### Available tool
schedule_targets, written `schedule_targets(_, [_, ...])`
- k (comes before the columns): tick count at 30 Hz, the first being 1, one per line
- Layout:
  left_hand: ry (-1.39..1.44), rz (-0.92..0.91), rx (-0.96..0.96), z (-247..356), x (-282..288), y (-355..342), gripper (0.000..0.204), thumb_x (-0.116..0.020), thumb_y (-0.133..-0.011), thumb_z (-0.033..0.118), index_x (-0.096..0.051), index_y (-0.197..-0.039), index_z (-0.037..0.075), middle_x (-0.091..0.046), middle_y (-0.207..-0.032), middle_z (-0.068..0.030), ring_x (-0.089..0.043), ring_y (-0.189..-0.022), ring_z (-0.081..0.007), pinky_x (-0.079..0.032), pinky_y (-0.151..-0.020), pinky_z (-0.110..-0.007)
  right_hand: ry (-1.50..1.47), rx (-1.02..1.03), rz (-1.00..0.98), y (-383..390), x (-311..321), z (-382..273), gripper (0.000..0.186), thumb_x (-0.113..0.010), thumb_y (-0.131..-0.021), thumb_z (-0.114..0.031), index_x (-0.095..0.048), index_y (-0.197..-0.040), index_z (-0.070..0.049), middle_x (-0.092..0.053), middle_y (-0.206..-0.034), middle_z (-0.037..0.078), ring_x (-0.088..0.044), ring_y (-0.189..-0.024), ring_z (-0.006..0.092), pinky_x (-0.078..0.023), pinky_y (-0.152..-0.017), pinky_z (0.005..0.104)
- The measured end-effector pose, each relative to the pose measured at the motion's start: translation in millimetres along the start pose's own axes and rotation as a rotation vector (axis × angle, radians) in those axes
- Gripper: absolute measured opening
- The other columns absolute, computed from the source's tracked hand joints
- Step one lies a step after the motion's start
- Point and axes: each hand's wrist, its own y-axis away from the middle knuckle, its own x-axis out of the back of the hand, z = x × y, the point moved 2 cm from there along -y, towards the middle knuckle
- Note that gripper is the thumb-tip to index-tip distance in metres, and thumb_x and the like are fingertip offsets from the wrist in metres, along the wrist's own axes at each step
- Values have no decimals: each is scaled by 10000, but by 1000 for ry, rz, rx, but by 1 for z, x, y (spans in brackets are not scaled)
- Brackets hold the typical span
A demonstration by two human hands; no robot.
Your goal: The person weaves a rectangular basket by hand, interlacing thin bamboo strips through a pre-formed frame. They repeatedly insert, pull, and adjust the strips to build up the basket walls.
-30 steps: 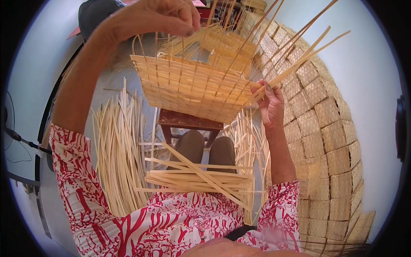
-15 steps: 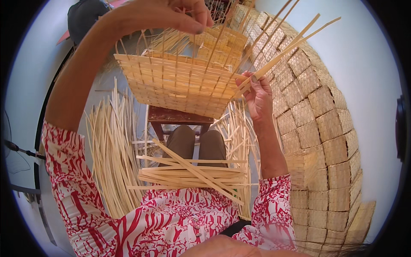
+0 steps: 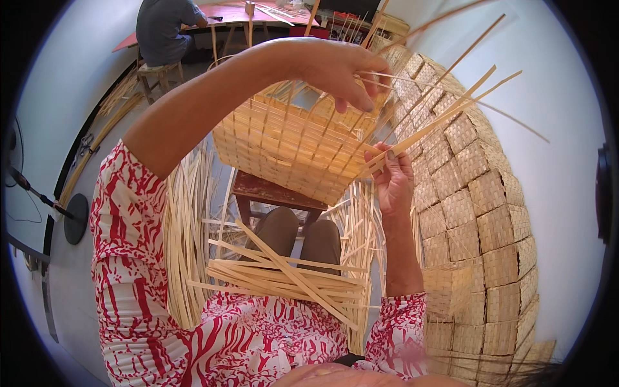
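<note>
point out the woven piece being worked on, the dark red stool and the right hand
Woven piece (image 3: 287,151): head view, middle of its near side
Dark red stool (image 3: 258,188): head view, its seat
Right hand (image 3: 393,180): head view, middle of the hand

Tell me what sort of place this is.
Probably a weaving workshop: an unfinished woven piece in hand, loose strips piled beside the legs, and rows of finished-looking woven blocks.
</note>
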Motion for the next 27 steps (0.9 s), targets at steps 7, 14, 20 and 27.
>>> schedule_targets(7, [-15, 11, -459, 26, 7, 28, 181, -580, -890, 24, -667, -1048, 28, -647, -964, -49, -601, -826, -144, -507, -720, -263, 128, 2, -43, -4, 13, -11, 161, -525, -1003, -88, -608, -1120, -14, -626, -1127, 108, -659, -966, 223, -585, -878, 370])
schedule_targets(14, [-423, 216, -577, 10, -24, 49, 279, -598, -858, 17, -697, -1101, 109, -652, -1012, -53, -632, -899, -192, -537, -754, -311, 345, -13, -34, -20, -3, -51, 183, -538, -1002, -126, -621, -1119, -12, -636, -1163, 98, -603, -1066, 165, -599, -812, 362])
schedule_targets(20, [-695, 290, -507, 9, -57, 65, 435, -602, -801, -52, -640, -1197, 124, -650, -1130, -13, -614, -1052, -209, -551, -841, -339, 205, 98, -169, -26, -47, -72, 167, -487, -1018, -97, -565, -1134, -6, -656, -1139, 127, -628, -1019, 186, -571, -878, 358])
schedule_targets(27, [-504, 370, -370, 14, -68, 59, 546, -616, -813, -4, -573, -1324, 184, -672, -979, -18, -652, -881, -221, -560, -740, -353, 183, 336, -201, 10, -54, -46, 156, -444, -1037, -97, -549, -1113, -10, -666, -1065, 140, -645, -962, 186, -521, -904, 321])
